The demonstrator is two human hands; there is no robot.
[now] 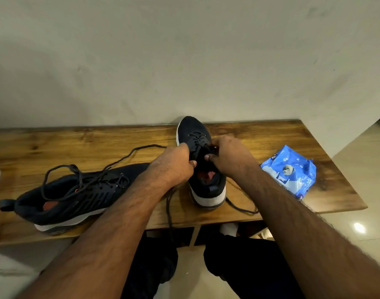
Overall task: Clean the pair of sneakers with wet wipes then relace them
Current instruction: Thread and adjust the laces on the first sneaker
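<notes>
Wooden table (pixel 271 134) is sitting against a plain pale wall (pixel 184 50), tiled floor (pixel 368 190) showing off its right end.

2 dark navy sneakers with white soles are lying on it. Left sneaker (pixel 81 195) is lying across the near-left part of the table, heel pointing left, toe pointing toward the middle. Its lace (pixel 128 155) is running loose, looping out over the wood toward the back and over the shoe's top.

Right sneaker (pixel 203 169) is standing upright mid-table, toe pointing at the wall, heel facing the person. Lace ends (pixel 238 207) are trailing out from under it on both sides, 1 hanging down over the near table edge.

Blue wet wipes pack (pixel 290 171) is lying flat on the right part of the table, well apart from both shoes, flap area in the middle looking partly lifted.

Both hands are working at the right sneaker's throat. Left hand (pixel 176 162) is curling its fingers over the left side of the upper, thumb pressing near the tongue, gripping the shoe there. Right hand (pixel 227 154) is curling in from the right side, thumb and fingertips pinching at the eyelet area; the lace strand itself between the fingers is too dark to make out.

Person is sitting, dark trousers (pixel 249 266) showing below the table edge.
</notes>
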